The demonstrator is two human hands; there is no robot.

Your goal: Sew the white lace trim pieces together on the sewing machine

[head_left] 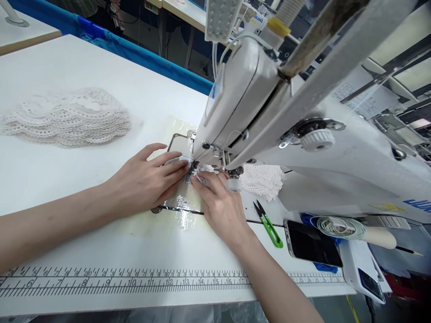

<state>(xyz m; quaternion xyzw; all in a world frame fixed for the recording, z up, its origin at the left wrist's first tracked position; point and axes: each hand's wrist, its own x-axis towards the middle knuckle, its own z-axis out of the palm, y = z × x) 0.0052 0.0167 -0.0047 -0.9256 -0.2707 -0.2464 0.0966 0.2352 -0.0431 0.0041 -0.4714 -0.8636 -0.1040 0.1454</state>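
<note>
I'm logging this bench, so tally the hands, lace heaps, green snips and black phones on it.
Hands: 2 (left hand, right hand)
Lace heaps: 2 (left heap, right heap)
Green snips: 1
Black phone: 1
Total: 6

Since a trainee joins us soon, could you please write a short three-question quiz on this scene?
1. True or false: the green snips lie between the right hand and the phone.
2. Where is the larger lace stack?
A) On the phone
B) Under the snips
C) On the white table, off to the person's left
3. Fill in: the left hand and right hand are close to the presser ____ of the sewing machine.
Key: 1 true; 2 C; 3 foot
</note>
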